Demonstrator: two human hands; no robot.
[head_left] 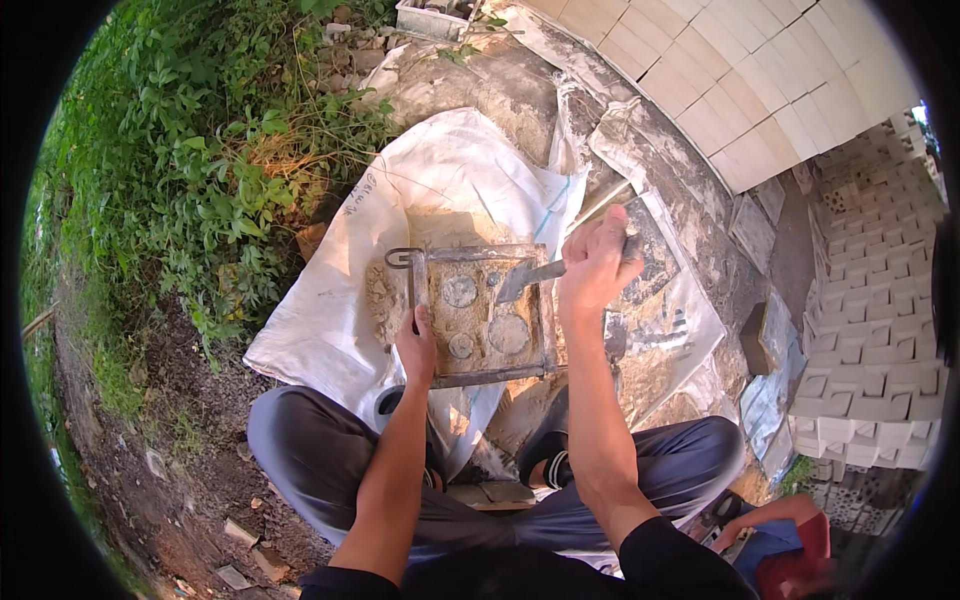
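A rectangular mould frame [490, 377] lies on a white woven sack in front of me, packed with pale sandy material. Several round grey discs, among them a large disc [509, 335], sit level in that fill. My left hand [416, 350] is closed around the frame's left side, below a bent metal loop [399, 258] at its far left corner. In my right hand [594, 262], a fist holds a small trowel [516, 283] by its handle. Its flat blade points left and hangs over or touches the fill near the upper right; I cannot tell which.
The woven sack [330, 300] carries loose sandy material. Leafy plants [190, 170] crowd the left. Stacked pale blocks [740, 90] and more blocks [870, 340] rise at the right. A white container [435, 22] stands far ahead. Another person in red [800, 560] is at the lower right.
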